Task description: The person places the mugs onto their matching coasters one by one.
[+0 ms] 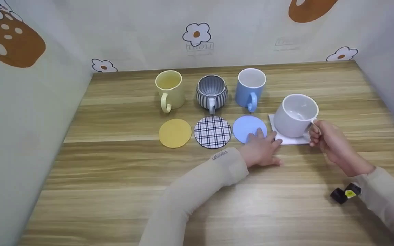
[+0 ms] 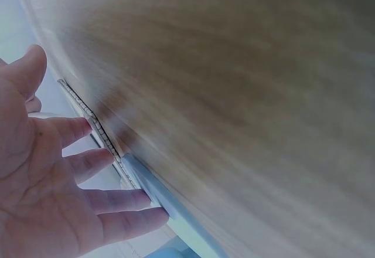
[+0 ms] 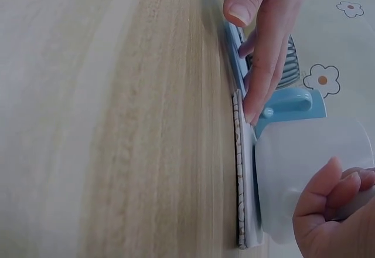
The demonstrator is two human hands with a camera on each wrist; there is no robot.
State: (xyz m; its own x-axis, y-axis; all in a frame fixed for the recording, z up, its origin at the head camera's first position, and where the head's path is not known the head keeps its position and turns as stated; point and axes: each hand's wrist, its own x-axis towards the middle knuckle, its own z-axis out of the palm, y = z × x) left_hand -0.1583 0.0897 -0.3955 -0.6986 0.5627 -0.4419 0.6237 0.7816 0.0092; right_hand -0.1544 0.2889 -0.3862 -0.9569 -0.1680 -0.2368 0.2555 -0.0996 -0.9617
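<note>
A white mug (image 1: pixel 294 118) stands on a square white coaster (image 1: pixel 291 140) at the right. Its handle is gripped by my right hand (image 1: pixel 332 143), the fingers curled round it in the right wrist view too. My left hand (image 1: pixel 261 150) lies low with spread fingers; some fingertips rest on the round light-blue coaster (image 1: pixel 245 128), others reach the left edge of the square one. In the left wrist view the palm of the left hand (image 2: pixel 53 182) faces the camera, and the blue coaster's rim (image 2: pixel 170 205) shows at the fingertips.
Behind the coasters stand a yellow mug (image 1: pixel 174 94), a grey striped mug (image 1: pixel 212 94) and a blue mug (image 1: pixel 246 90). A yellow round coaster (image 1: pixel 175 133) and a plaid round coaster (image 1: pixel 212 132) lie left of the blue one. Patterned walls (image 1: pixel 142 37) bound the wooden table (image 1: pixel 115 171).
</note>
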